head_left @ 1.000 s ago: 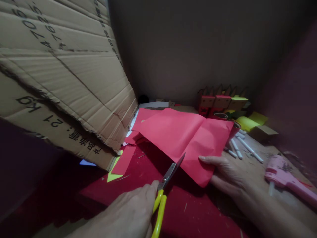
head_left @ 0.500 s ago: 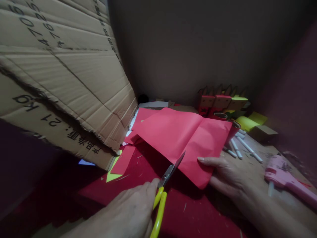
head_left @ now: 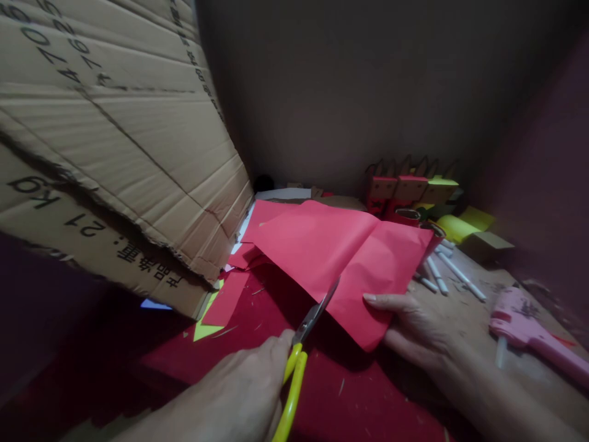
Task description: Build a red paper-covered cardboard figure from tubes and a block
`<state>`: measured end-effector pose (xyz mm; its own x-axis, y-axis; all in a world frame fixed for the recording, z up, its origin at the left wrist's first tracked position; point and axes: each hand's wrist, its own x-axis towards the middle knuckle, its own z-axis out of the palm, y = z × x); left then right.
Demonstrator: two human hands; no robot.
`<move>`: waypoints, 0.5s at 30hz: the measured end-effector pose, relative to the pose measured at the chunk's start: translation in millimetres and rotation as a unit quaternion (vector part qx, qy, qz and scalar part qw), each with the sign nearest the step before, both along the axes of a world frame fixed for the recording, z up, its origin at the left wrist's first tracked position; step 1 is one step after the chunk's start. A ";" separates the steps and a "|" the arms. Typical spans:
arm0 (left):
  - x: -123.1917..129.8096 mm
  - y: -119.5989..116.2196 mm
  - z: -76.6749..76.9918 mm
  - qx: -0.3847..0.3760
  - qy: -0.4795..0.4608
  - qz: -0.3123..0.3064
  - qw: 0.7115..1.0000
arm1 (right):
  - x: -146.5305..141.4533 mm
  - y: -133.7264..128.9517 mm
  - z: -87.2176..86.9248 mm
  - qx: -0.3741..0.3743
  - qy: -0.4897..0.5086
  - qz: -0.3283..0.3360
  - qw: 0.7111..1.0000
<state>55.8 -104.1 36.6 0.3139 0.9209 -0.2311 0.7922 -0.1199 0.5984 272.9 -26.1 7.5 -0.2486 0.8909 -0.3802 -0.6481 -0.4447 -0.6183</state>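
Head view: cardboard [head_left: 142,141] fills upper left, glue gun [head_left: 518,322] lower right. Left hand [head_left: 243,380] grips scissors [head_left: 297,377], right hand [head_left: 416,328] red paper [head_left: 317,242]

Paper sheet [head_left: 317,239] — plain red. Scissors [head_left: 300,362]: handles [head_left: 295,387] yellow, blades [head_left: 313,317] silver-grey. Work surface [head_left: 340,411] dark red. Cardboard [head_left: 138,135] tan, shows black print. Glue gun [head_left: 513,328] pink — sticks [head_left: 460,276] white.

My left hand [head_left: 253,374], on near left side of red sheet [head_left: 317,239]: bare, broad smooth back, rounded knuckles toward sheet, fingers mostly hidden from view. My left forearm [head_left: 170,420] bare too, further from sheet. My right hand [head_left: 416,325], at sheet's near right edge: bare, slim thumb [head_left: 389,301] with rounded nail [head_left: 369,298], other fingers partly hidden. My right forearm [head_left: 490,393] bare, smooth, widening away from sheet.
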 end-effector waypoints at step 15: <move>0.1 -0.4 10.0 -0.015 0.019 -0.012 1.000 | -0.9 -0.6 1.9 0.008 -0.004 0.000 1.000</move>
<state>55.9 -104.5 46.6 0.3264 0.9055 -0.2711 0.8112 -0.1212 0.5721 272.1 -26.7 9.4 -0.2455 0.8973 -0.3670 -0.6436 -0.4339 -0.6305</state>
